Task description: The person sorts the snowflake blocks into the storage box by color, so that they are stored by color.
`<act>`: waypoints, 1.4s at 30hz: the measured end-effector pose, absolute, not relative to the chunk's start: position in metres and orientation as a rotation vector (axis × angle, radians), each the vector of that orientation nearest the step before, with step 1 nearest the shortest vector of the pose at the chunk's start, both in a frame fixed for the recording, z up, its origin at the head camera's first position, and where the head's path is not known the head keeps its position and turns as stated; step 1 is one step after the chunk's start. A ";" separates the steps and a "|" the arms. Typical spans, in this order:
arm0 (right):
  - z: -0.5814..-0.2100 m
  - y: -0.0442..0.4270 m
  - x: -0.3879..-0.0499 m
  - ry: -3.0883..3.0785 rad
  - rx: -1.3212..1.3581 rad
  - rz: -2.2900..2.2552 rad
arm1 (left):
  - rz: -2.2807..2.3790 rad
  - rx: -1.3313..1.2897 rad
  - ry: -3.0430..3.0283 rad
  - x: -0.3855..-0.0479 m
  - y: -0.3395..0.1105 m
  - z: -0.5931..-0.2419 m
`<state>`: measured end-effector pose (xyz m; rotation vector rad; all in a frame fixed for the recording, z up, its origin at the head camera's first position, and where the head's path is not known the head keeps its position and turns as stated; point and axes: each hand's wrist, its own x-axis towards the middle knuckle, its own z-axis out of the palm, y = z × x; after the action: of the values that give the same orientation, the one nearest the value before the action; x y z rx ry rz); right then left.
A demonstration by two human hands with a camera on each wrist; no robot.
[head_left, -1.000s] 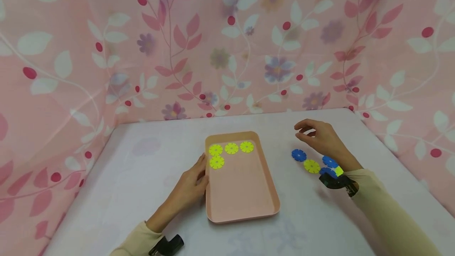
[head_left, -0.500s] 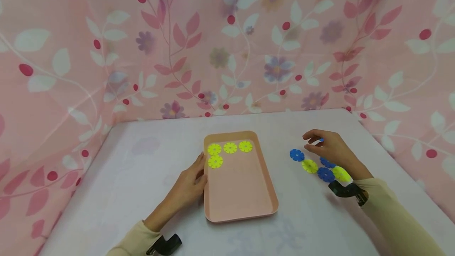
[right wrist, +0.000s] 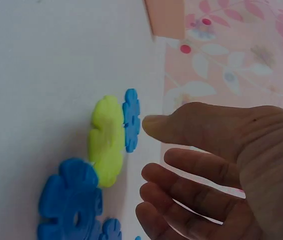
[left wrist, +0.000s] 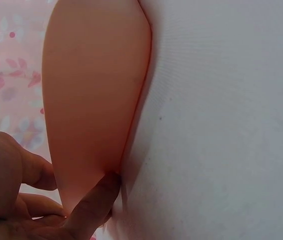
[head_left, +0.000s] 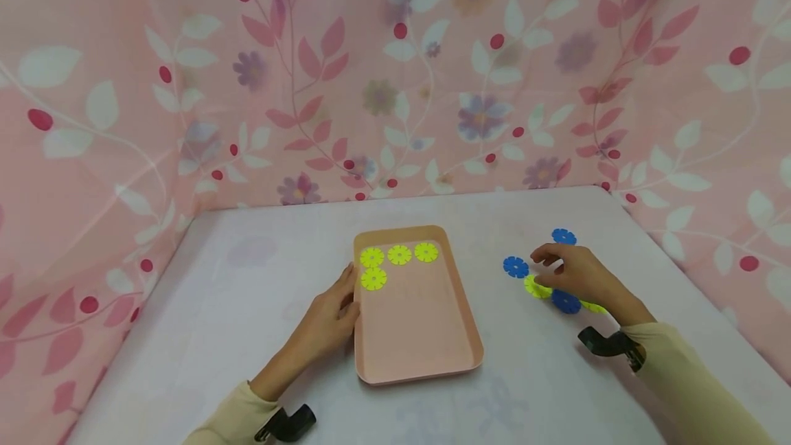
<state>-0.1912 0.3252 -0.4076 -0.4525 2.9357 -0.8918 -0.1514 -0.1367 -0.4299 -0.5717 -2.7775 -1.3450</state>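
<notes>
Floral pink cloth [head_left: 395, 81] backs the desk [head_left: 247, 294]; extended left-hand fingers [head_left: 345, 281] touch the rectangular pink tray [head_left: 420, 335], while the right hand [head_left: 575, 273], empty and loosely parted, nears notched blue and yellow discs [head_left: 516, 267] clumsy pinching could scatter.

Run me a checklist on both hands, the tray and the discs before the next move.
1. Left hand on the tray's left edge: ok.
2. Right hand free: ok, no disc shows in its fingers.
3. Four yellow discs inside the tray: ok.
4. Loose yellow disc by the right fingertips in full head view: not ok, partly covered.
5. Near blue disc clear of its neighbours: cannot tell, the hand hides edges.
</notes>
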 end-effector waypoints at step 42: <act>-0.416 0.321 -0.182 3.023 -0.499 -0.811 | -1.316 -0.579 -2.778 -0.152 -0.137 -0.430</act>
<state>-0.1823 0.3210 -0.4163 -0.4987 3.0228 -0.8111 -0.1518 -0.1374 -0.4295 -0.5794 -2.7778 -1.3159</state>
